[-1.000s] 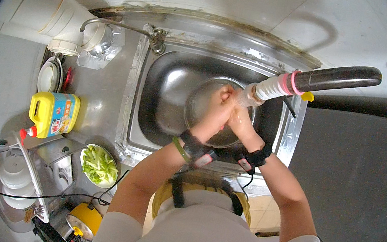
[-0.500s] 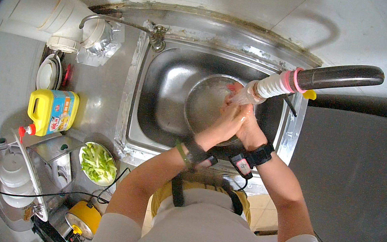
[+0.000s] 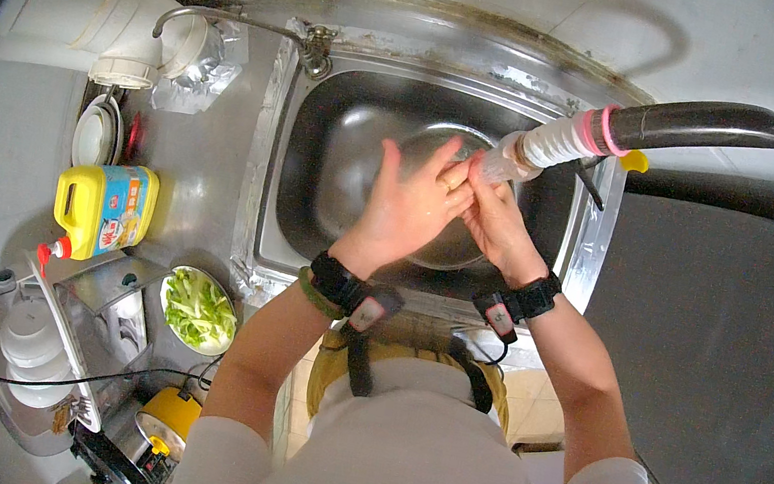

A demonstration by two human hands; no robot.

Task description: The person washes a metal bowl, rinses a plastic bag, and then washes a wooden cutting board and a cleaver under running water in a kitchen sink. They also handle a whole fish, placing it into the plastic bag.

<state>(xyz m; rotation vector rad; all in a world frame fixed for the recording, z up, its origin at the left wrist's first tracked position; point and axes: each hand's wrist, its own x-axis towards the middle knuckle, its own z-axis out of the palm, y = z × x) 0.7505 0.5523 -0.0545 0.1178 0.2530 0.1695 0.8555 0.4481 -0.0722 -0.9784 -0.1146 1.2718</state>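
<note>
Over the steel sink [image 3: 316, 180], my left hand [image 3: 402, 209] is open, with its thumb and index finger spread apart. A small yellowish spot shows on its fingers, too small to name. My right hand [image 3: 499, 224] is closed against the fingertips of my left hand, just under the tap's outlet; part of its fingers is hidden. The tap [image 3: 532, 159] has a clear and white nozzle with pink rings on a black hose. Below both hands a round metal bowl [image 3: 440, 256] sits in the sink, partly covered by them.
A thin metal tap [image 3: 314, 50] stands at the sink's back left corner. On the left counter are a yellow detergent bottle [image 3: 109, 208], a plate of cut greens [image 3: 199, 312], a dish rack [image 3: 69, 334] and a yellow pot [image 3: 170, 413]. A dark grey surface [image 3: 710, 374] lies right of the sink.
My hands were pressed together over the bowl. Now they have come partly apart: the left has moved left and spread its thumb and index finger, while the right stays near the nozzle.
</note>
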